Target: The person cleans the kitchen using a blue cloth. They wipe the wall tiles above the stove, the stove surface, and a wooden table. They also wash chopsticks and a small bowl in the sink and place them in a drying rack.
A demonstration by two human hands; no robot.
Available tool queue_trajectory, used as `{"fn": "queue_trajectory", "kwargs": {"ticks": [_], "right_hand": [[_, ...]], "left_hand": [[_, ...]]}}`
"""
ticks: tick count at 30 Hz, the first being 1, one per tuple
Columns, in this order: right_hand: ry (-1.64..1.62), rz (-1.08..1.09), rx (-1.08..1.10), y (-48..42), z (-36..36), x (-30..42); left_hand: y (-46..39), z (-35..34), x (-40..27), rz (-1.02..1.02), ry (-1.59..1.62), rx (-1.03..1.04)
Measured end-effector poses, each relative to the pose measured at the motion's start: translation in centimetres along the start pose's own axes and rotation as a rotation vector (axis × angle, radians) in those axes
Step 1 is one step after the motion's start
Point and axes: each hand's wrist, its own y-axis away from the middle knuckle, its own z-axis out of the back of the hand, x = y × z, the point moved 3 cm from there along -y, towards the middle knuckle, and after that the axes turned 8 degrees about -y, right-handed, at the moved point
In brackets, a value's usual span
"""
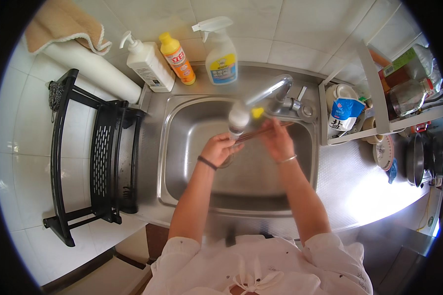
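Observation:
My left hand (219, 147) grips one end of some thin brown sticks, which look like chopsticks (251, 135), just under the white tap nozzle (239, 118). Around their other end, my right hand (279, 142) is closed and slightly blurred by motion. The sticks lie roughly level across the stainless steel sink (251, 180), and their number cannot be told. Beneath the nozzle there seems to be clear water at my left fingers. A chrome tap (269, 89) arches over the basin from the back right.
Along the back rim stand a white pump bottle (151, 68), a yellow-orange detergent bottle (178, 61) and a spray bottle (222, 59). A black rack (102, 158) is on the left. To the right, a white shelf (376, 92) holds jars and a salt bag (345, 113).

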Motion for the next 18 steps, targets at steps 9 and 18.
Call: {"fn": "queue_trajectory", "kwargs": {"ticks": [9, 18], "right_hand": [[0.011, 0.087, 0.056, 1.8, -0.4, 3.0], [-0.261, -0.062, 0.155, -1.5, -1.9, -5.2]], "left_hand": [[-2.8, -1.8, -2.0, 0.004, -0.603, -0.225], [3.4, 2.0, -0.4, 0.329, -0.544, 0.081]]}}
